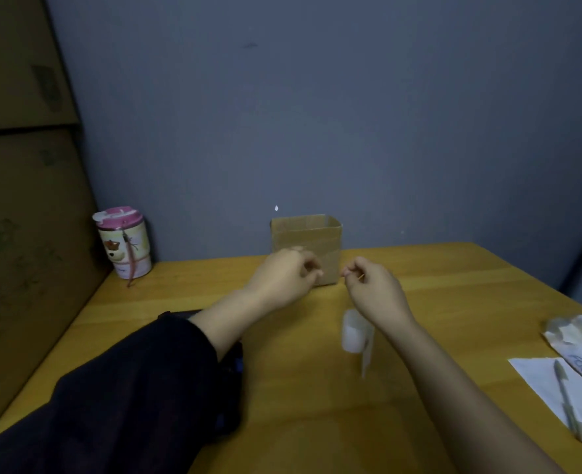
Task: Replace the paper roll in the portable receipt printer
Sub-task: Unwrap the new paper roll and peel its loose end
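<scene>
A white paper roll [352, 331] stands on the yellow wooden table [453, 285], with a loose tail of paper hanging down its right side. My right hand [376, 290] hovers just above and behind it, thumb and fingers pinched on a tiny thin orange sliver [361, 277]. My left hand [282, 278] is level with it to the left, fingers curled closed; I see nothing in them. A dark device with a blue patch [236, 364], likely the printer, lies mostly hidden under my left sleeve.
A small open cardboard box [306, 241] stands against the wall right behind my hands. A pink-lidded cup [123, 244] sits at the back left beside stacked cartons [26, 200]. At the right edge lie a wrapper [580, 340] and a pen [566, 398] on white paper.
</scene>
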